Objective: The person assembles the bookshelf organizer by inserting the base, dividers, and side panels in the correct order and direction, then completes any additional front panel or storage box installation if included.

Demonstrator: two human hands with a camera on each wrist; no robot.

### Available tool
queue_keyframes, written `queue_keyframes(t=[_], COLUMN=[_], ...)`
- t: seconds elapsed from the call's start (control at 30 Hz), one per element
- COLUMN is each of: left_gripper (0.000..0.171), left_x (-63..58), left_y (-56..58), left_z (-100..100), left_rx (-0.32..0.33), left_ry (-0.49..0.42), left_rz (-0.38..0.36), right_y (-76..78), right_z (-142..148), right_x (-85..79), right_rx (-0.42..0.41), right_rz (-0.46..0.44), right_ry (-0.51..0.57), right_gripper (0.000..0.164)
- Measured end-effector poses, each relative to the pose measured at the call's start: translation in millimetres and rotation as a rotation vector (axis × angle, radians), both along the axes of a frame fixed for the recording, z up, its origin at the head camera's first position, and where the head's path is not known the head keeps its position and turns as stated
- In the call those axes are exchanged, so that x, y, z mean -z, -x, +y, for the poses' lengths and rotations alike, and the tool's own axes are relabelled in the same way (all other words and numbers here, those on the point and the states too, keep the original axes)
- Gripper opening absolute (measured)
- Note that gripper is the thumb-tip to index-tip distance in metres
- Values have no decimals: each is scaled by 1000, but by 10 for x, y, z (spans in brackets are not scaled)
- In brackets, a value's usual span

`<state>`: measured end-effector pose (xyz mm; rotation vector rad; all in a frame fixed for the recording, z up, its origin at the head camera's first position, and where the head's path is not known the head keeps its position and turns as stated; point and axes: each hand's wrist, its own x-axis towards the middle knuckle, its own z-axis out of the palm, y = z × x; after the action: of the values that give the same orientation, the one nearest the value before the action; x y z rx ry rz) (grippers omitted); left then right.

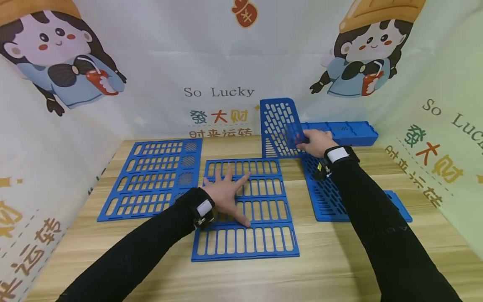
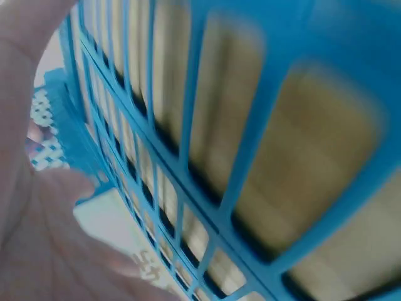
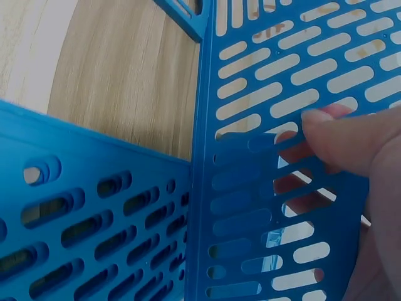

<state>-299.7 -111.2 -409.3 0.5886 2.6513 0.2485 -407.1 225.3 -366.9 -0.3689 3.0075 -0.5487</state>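
My left hand [image 1: 226, 195], fingers spread wide, rests on a slotted blue plastic panel [image 1: 245, 256] that lies flat at the middle of the table. In the left wrist view the panel's bars [image 2: 188, 169] run close past the palm. With thumb and fingers my right hand [image 1: 318, 141] pinches the edge of an upright blue perforated side panel [image 1: 279, 126]. The right wrist view shows the thumb on the near face of this panel [image 3: 301, 75] and fingers behind its slots. Beneath the right hand lies another perforated panel [image 1: 328, 205].
A larger slotted blue panel [image 1: 154, 176] lies on the wooden table [image 1: 151, 260] at the left. Behind the right hand sits a long blue piece [image 1: 354, 133] against the printed backdrop [image 1: 222, 54]. A small blue piece [image 1: 400, 205] pokes out beyond the right sleeve.
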Motion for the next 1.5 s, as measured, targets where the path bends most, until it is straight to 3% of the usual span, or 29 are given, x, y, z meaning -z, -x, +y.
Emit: queue_keyframes(t=[0.2,0.37,0.5,0.63,0.77,0.97,1.17,1.33,1.5], left_gripper=[130,130,129,128,127,127,127,127,127], left_x=[27,13,7,17,-10,2,38,22,5], left_y=[143,148,171,215,218,207,209,179,173], left_z=[47,62,80,110,103,118,69,54,48], left_rx=[-6,13,13,29,27,27,30,34,35], left_ry=[109,77,79,90,87,80,80,41,54], left_rz=[-46,-33,-24,-6,-4,-2,-6,-22,-25], right_y=[77,164,155,125,128,110,69,104,142], right_z=[-72,-121,-127,-94,-112,-37,87,93,61], right_x=[43,40,34,18,-3,-3,-48,-29,-21], right_rx=[27,11,-9,6,29,102,89,86,38], right_rz=[3,45,-4,-20,43,55,-14,17,-27], right_ry=[25,38,44,-24,-90,-81,-52,-76,-15], right_gripper=[23,18,21,26,29,28,27,25,23])
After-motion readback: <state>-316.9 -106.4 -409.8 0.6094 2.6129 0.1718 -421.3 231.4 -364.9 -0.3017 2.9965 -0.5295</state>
